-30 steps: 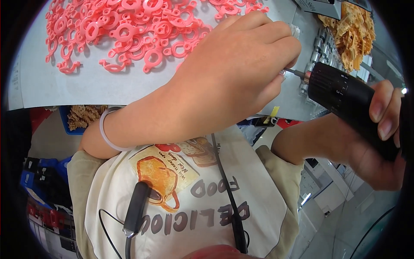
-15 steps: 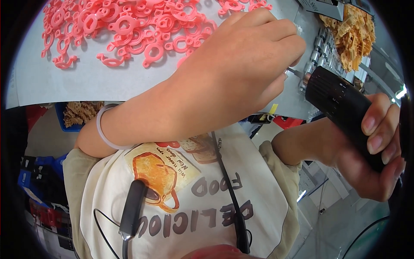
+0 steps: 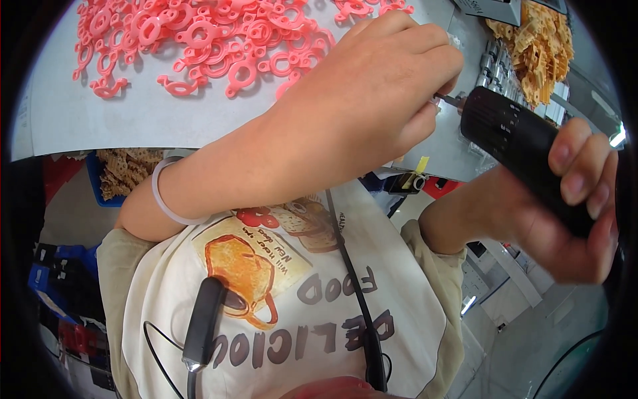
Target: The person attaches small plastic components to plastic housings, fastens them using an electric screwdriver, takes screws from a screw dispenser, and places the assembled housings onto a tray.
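My left hand is closed with its knuckles up, at the upper middle, just above the table's near edge. Whatever its fingers pinch is hidden behind them. On the right, my right hand wraps round a black electric screwdriver, tilted up and to the left. The thin metal bit of this tool reaches my left fingertips; its tip is hard to see there. Beyond my left forearm lies a heap of pink plastic ring parts with small eyelets.
The pale table ends in front of my body. Tan plastic pieces are piled at the far right, beside silver metal cylinders and a grey box. Below the table's left edge, a blue bin holds more tan pieces.
My right hand and the screwdriver have moved up and slightly left. My left hand has shifted a little left, still closed. The whole table view has shifted slightly.
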{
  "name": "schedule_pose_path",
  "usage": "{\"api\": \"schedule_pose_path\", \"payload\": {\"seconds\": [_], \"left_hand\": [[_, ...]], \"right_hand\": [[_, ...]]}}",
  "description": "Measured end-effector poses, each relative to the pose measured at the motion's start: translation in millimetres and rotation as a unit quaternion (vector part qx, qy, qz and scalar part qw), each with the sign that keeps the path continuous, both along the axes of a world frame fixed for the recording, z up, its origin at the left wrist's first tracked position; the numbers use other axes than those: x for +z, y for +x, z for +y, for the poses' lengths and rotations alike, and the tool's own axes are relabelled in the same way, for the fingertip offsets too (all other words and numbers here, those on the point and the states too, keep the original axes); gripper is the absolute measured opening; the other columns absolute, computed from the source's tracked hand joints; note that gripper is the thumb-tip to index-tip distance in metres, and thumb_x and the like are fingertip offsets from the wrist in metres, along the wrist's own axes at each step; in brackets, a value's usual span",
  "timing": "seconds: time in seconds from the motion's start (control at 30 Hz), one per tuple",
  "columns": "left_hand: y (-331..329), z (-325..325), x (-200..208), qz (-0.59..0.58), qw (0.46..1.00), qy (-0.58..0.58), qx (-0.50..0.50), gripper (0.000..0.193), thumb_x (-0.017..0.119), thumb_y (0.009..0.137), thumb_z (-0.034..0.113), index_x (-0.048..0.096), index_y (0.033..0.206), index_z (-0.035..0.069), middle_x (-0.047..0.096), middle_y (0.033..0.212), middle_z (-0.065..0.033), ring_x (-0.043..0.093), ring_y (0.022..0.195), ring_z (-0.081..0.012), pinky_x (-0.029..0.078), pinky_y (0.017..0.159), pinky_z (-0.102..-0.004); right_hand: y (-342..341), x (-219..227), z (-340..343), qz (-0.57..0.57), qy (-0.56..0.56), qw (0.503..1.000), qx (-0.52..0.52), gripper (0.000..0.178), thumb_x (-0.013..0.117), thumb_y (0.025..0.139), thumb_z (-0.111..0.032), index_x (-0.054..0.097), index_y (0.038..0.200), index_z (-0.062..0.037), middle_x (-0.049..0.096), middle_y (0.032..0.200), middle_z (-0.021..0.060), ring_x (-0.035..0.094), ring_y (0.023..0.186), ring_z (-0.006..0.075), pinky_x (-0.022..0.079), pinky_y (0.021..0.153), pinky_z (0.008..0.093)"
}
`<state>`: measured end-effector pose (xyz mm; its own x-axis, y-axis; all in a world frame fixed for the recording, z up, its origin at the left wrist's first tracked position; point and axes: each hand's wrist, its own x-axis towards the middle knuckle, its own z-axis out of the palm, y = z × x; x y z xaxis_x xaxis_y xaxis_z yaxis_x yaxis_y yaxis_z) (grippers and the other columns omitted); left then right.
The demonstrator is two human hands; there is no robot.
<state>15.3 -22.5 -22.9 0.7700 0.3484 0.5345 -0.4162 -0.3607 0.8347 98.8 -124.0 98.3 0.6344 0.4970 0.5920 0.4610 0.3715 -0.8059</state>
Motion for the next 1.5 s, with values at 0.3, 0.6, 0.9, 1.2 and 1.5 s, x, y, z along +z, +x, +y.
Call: {"api": "schedule_pose_path", "payload": {"seconds": [0.3,0.6,0.9,1.2,1.5], "left_hand": [[0,11,11,0.065,0.996,0.053,-0.026,0.021,0.069,0.078,0.011,0.054,0.091,0.004,0.055,0.087,-0.0086,0.052,0.087,-0.0288,0.043,0.078,-0.0388],[-21,14,40,0.157,0.889,0.424,-0.071,0.04,0.072,0.073,0.025,0.058,0.103,0.002,0.058,0.105,-0.016,0.055,0.104,-0.038,0.048,0.085,-0.0481],[-58,178,103,0.21,0.773,0.336,0.496,0.076,0.075,0.081,0.031,0.039,0.14,0.0,0.043,0.139,-0.0238,0.04,0.131,-0.0372,0.034,0.112,-0.0444],[-64,163,27,0.188,0.82,0.37,0.395,0.053,0.074,0.084,0.03,0.056,0.131,0.012,0.047,0.14,-0.0186,0.04,0.133,-0.038,0.035,0.109,-0.0461],[-25,79,33,0.095,0.955,0.251,0.129,0.05,0.073,0.078,0.007,0.058,0.126,0.01,0.048,0.137,-0.0142,0.044,0.13,-0.0372,0.039,0.107,-0.0472]], "right_hand": [[17,21,-9,0.092,0.043,0.995,-0.02,0.02,0.06,0.077,-0.018,0.042,0.073,-0.0111,0.046,0.072,0.0018,0.047,0.062,0.0121,0.039,0.062,0.0296],[12,20,-65,0.068,0.085,0.994,-0.001,0.043,0.057,0.085,-0.013,0.039,0.121,0.003,0.042,0.077,0.0044,0.042,0.058,0.0132,0.038,0.059,0.0281],[20,12,-80,0.076,0.068,0.994,-0.049,0.045,0.055,0.087,-0.011,0.037,0.125,0.0054,0.042,0.077,0.0049,0.044,0.06,0.0131,0.04,0.059,0.028],[28,-2,-75,0.127,0.035,0.988,-0.085,0.048,0.055,0.087,-0.015,0.036,0.126,0.0049,0.044,0.077,0.0048,0.046,0.06,0.0131,0.04,0.056,0.0263],[52,-34,-49,0.304,-0.117,0.923,-0.204,0.062,0.071,0.087,-0.009,0.031,0.134,-0.0094,0.059,0.09,0.0116,0.061,0.06,0.0183,0.051,0.052,0.0312]]}}
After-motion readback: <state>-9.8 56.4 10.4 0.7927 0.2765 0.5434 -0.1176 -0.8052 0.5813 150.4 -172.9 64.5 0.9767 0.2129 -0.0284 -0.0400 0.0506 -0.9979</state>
